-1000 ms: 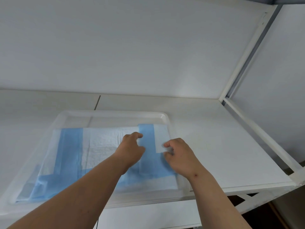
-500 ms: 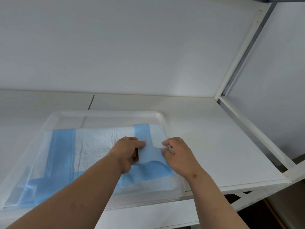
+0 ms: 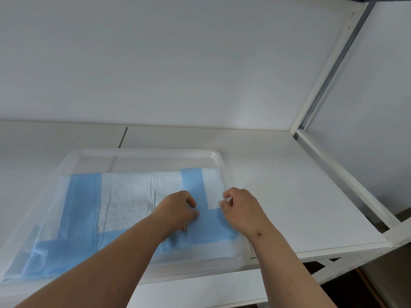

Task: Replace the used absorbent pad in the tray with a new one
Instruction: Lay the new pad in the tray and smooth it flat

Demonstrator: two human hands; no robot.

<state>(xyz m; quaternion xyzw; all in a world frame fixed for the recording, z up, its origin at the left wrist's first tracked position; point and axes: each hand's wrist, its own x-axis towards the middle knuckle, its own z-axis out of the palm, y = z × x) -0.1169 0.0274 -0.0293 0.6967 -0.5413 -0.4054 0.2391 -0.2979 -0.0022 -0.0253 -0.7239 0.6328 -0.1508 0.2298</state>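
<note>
Lying in the tray (image 3: pixel 142 153) directly under our hands, the pad (image 3: pixel 131 196) runs long left-to-right; our left hand (image 3: pixel 178 210) and right hand (image 3: pixel 241 208) pinch its right end, slightly apart, right nearer the edge.

Shelf surface: flat white board (image 3: pixel 289 196), filling the frame from 9 o'clock to 4 o'clock.
Seam: thin dark line (image 3: pixel 122 137) across the board at 10 o'clock, running from the back wall toward the viewer.
Back wall: plain white panel (image 3: pixel 166 63), upright behind the board, from 10 to 1 o'clock.
Frame post: white metal upright (image 3: pixel 329 63), slanting at 2 o'clock.
Side rail: white metal bar (image 3: pixel 347 181) along the board's right edge, 3 to 4 o'clock.
Floor: dark strip (image 3: pixel 364 292) at 5 o'clock, below the board.
</note>
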